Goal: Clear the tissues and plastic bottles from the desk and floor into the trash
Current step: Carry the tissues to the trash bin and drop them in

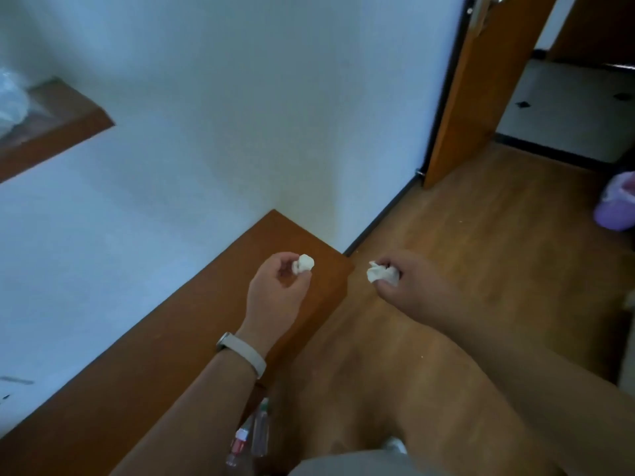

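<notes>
My left hand pinches a small crumpled white tissue above the end of the brown desk. My right hand grips a second crumpled tissue over the wooden floor just right of the desk's corner. Two clear plastic bottles lie on the floor below the desk edge, one with a red and white cap and one with a green cap. A purple trash bin with a light liner stands at the far right edge, partly cut off.
A white wall runs behind the desk. A brown shelf with a clear plastic bag is at upper left. An open wooden door leads to a tiled area. Wooden floor lies between me and the bin.
</notes>
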Tool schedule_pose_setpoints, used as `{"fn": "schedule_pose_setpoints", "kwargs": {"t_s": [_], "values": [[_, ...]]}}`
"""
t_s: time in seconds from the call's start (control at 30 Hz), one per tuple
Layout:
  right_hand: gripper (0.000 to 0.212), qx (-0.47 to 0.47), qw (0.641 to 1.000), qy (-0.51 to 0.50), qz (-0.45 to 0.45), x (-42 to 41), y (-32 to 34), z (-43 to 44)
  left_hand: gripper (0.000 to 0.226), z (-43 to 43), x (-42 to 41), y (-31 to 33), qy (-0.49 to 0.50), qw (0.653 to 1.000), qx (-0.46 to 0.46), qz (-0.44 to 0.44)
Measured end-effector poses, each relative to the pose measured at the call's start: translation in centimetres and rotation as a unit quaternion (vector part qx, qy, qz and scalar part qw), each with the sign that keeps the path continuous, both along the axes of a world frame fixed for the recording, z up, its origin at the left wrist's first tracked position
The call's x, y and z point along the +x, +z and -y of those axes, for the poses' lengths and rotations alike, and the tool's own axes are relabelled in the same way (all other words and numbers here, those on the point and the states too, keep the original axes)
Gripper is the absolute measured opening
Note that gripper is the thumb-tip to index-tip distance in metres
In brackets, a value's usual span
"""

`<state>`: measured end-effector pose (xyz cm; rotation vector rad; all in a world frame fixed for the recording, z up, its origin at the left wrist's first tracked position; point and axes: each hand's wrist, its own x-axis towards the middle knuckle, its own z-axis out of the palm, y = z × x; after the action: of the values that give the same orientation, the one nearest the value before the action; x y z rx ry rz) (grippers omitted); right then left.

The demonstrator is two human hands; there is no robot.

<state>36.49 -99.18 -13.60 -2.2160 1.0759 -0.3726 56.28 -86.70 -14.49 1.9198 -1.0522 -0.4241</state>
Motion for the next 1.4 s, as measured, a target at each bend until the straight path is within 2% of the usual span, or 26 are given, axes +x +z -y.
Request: {"fn": "schedule_pose_setpoints", "kwargs": {"t_s": [0.23, 0.4, 0.57, 0.87, 1.17, 1.4], "values": [[0.028, 0.029, 0.990, -0.134, 0.021, -9.6, 0.6, 5.7, 0.020, 10.3, -6.8, 1.6, -0.114, 0.993, -0.002, 0.019], [0.029, 0.050, 0.971, -0.233, 0.022, -14.6, 0.1, 8.2, 0.018, 17.1, -10.4, 1.1, -0.182, 0.983, 0.000, 0.016], [0.027, 0.043, 0.955, -0.292, 0.007, -18.1, -0.2, 12.2, 0.019, 24.7, -13.2, 0.3, -0.222, 0.975, 0.007, -0.014], [0.025, 0.018, 0.921, -0.389, -0.011, -18.7, 1.3, 23.6, 0.021, 40.5, -13.9, -0.3, -0.319, 0.944, 0.026, -0.079], [0.028, -0.009, 0.890, -0.455, -0.024, -18.0, 1.4, 32.1, 0.022, 53.7, -13.7, 0.1, -0.391, 0.916, 0.027, -0.084], [0.024, -0.008, 0.874, -0.485, -0.016, -21.1, 0.8, 38.0, 0.022, 61.8, -16.1, -0.3, -0.409, 0.909, 0.028, -0.078]]}}
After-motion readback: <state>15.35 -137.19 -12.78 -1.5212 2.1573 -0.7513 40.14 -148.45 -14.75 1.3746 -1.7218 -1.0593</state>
